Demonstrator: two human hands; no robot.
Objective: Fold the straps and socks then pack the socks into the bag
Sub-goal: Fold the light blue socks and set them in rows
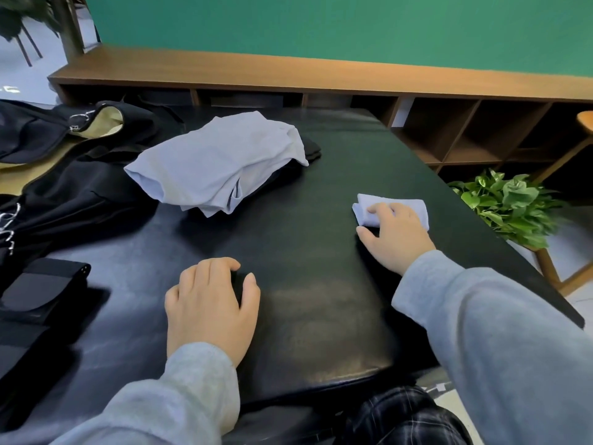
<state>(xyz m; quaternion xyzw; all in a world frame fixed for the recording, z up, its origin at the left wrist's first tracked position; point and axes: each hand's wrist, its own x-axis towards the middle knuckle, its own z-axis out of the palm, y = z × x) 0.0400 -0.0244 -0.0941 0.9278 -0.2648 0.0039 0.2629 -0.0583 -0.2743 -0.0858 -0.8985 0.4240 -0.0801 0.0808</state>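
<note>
My left hand (210,300) lies nearest, fingers loosely curled on the black table (321,316), and I cannot tell whether it covers something dark or holds nothing. Farther right, my right hand (396,237) rests on a small folded pale-blue sock (417,208), fingers bent over its near edge. I judge the fold could spring open if I lift carelessly, and the sock sits near the table's right edge, so a nudge might send it off toward the plant (510,203). At centre far, a loose heap of pale-blue cloth (218,159) covers darker pieces that may snag. The black bag (48,133) lies at far left, mouth open, tan lining showing; I see no socks in it. Folded black straps (41,290) sit near left.
</note>
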